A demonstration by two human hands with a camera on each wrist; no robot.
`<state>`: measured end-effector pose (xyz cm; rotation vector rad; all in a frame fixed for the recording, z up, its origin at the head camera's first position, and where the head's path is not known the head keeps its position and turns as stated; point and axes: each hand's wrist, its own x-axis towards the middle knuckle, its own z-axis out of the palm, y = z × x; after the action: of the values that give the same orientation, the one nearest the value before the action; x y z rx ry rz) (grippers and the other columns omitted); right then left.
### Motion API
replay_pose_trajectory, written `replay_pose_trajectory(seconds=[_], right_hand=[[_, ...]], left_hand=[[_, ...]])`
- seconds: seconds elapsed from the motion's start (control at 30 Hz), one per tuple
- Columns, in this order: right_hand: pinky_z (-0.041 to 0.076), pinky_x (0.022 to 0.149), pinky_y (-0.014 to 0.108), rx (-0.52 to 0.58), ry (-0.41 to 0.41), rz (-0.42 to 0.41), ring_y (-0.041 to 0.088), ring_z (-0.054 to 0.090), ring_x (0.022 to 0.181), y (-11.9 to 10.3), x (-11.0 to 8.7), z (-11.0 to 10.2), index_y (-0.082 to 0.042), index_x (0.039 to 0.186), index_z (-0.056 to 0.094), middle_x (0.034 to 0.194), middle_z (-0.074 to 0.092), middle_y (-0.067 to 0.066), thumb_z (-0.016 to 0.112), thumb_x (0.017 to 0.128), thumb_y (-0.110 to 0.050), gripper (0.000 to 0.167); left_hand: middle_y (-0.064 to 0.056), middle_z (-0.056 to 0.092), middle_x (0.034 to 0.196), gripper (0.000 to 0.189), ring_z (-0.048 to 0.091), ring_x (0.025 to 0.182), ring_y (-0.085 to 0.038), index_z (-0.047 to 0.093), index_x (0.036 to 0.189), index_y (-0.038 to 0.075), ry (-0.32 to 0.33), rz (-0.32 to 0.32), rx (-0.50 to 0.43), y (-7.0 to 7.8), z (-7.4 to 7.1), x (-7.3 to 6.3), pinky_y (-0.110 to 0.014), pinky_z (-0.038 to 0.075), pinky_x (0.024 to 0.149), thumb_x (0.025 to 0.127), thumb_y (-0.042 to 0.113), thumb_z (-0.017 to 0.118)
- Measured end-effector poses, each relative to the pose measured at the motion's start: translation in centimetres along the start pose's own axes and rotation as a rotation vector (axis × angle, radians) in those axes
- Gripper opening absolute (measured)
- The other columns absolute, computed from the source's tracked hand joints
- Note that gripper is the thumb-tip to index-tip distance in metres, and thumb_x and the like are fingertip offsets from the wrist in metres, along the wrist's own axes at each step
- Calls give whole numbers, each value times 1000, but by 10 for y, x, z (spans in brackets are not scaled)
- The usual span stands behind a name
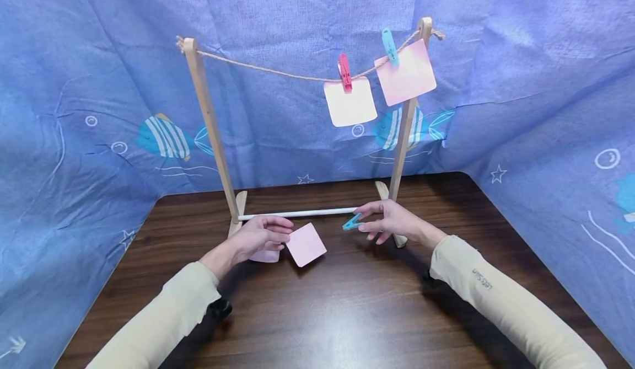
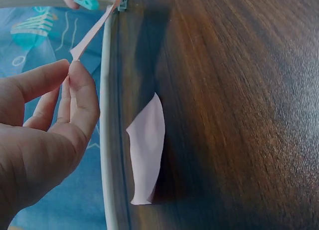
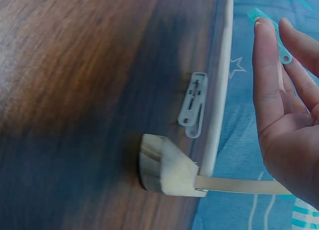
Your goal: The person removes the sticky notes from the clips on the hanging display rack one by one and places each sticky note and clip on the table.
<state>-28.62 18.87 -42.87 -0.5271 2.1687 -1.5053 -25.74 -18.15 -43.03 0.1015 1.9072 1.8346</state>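
Left hand (image 1: 259,235) pinches pink card (image 1: 306,245), right hand (image 1: 392,219) blue clothespin (image 1: 350,224); grey clothespin (image 3: 193,103) lies beside white bar (image 1: 307,213)

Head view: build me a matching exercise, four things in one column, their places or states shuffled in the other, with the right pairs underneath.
Column one
1. Red clothespin
2. Left hand
3. White rod
4. Right hand

Column two
A. Holding a turquoise clothespin
B. Low between the wooden posts
C. Clipped on the rope
D. Pinching a pink card

Right pairs: 1-C, 2-D, 3-B, 4-A
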Motion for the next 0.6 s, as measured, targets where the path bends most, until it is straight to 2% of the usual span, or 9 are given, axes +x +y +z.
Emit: replay_pose_trajectory(seconds=[0.3, 0.6], right_hand=[[62, 58, 40, 25, -21, 10, 22, 73, 75, 11, 7, 7, 5, 142, 52, 123, 66, 15, 76, 94, -14, 57], [62, 56, 39, 40, -25, 24, 19, 72, 72, 18, 12, 12, 8, 140, 51, 121, 66, 19, 75, 93, -9, 55]], left_hand=[[-13, 69, 111, 45, 68, 88, -14, 51, 133, -14, 13, -13, 8, -4, -5, 7, -29, 59, 78, 91, -10, 67], [-23, 65, 120, 43, 68, 84, -14, 52, 132, -13, 13, -13, 26, -7, -6, 12, -28, 59, 76, 92, -7, 66]])
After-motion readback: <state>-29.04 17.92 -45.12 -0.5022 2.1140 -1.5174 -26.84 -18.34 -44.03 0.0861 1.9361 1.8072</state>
